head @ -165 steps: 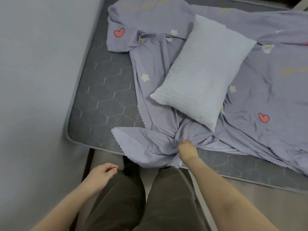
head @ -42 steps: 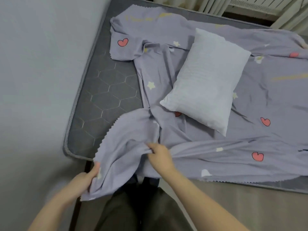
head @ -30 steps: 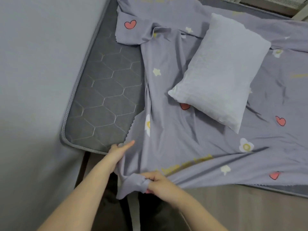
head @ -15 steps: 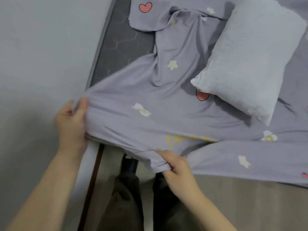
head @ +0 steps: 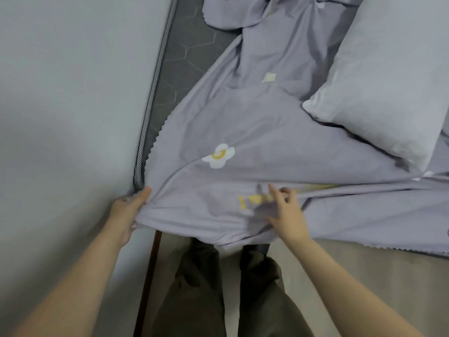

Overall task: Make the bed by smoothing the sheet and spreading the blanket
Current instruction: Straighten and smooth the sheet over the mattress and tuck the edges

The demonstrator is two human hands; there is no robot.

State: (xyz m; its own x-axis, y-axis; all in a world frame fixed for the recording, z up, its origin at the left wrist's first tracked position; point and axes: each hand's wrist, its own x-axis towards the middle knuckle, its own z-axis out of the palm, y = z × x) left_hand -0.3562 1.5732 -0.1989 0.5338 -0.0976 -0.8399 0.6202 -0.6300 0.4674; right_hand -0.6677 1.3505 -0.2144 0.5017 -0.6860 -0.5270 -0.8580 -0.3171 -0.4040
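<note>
A lilac sheet [head: 243, 132] printed with flowers, stars and hearts lies across the dark grey mattress [head: 184, 54]. Its near left corner is pulled down over the mattress corner by the wall. My left hand [head: 128, 210] grips that corner of the sheet, thumb on top. My right hand [head: 286, 212] lies on the sheet near the front edge with its fingers spread and relaxed, next to yellow printed letters. Folds run from the gripped corner toward the pillow. A strip of bare mattress shows at the upper left.
A white pillow [head: 388, 76] lies on the sheet at the upper right. A pale wall [head: 68, 93] stands tight against the left side of the bed. A dark wooden bed leg [head: 150, 276] and my trousered legs [head: 218, 288] are below the front edge, on a beige floor.
My left hand pulled the sheet corner left and down onto the mattress corner. My right hand let go of the sheet's front edge and now lies open on top.
</note>
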